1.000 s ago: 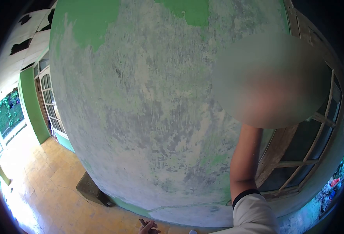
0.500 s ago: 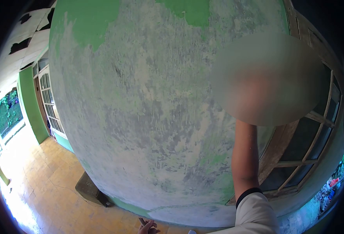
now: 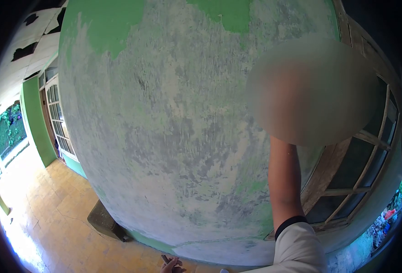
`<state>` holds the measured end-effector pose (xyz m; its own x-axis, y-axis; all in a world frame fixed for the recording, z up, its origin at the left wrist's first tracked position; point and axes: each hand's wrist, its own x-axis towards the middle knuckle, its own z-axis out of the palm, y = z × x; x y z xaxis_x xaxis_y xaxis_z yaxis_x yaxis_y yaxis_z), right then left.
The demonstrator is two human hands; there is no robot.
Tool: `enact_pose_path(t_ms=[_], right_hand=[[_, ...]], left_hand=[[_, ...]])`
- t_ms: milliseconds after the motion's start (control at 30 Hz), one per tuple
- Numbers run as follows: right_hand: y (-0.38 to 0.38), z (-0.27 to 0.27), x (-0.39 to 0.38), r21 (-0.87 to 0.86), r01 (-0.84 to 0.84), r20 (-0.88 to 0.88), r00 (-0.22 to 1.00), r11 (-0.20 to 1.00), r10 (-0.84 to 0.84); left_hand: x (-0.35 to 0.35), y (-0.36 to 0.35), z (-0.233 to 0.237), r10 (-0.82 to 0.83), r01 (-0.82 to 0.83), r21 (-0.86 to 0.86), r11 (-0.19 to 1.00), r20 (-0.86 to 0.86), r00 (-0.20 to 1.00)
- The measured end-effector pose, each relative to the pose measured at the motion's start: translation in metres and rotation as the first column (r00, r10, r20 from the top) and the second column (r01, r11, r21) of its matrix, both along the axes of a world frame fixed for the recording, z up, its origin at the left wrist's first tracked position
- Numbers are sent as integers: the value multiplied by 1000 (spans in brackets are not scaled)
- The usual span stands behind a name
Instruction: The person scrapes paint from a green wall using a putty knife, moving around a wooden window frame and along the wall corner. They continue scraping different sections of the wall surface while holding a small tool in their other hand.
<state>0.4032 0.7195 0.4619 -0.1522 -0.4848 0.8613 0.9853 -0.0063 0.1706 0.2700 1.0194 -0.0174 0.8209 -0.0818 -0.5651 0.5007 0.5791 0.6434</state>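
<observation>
The wall (image 3: 178,136) in front of me has green paint at the top and worn grey-white plaster with scraped patches lower down. My right hand (image 3: 290,86) is raised against or close to its right part, near the window. A blur covers that hand, so its fingers and anything in them are hidden. At the bottom edge, my left hand (image 3: 175,265) is closed around a short dark stick-like piece (image 3: 165,259), whose kind I cannot make out.
A wooden-framed window (image 3: 335,170) lies to the right of my forearm. A dark block-like object (image 3: 105,222) stands at the wall's foot on the yellow tiled floor (image 3: 64,200). Farther left are a green pillar (image 3: 36,120) and a white-framed glazed door (image 3: 57,116).
My right forearm and blurred hand have shifted slightly up and to the left. My left hand stays almost in the same place, still around the dark piece.
</observation>
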Motion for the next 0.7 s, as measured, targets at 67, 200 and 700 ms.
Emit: enact_pose_path(t_ms=[67, 200, 700], right_hand=[[5, 3, 7, -83, -105, -79, 992, 991, 99], [8, 4, -25, -181, -67, 151, 984, 981, 95], [28, 20, 11, -78, -34, -101, 995, 996, 26]], left_hand=[[5, 8, -33, -42, 42, 0, 999, 58, 997], [8, 11, -25, -26, 26, -6, 1000, 25, 999], [2, 28, -51, -12, 2, 56, 998, 192, 981]])
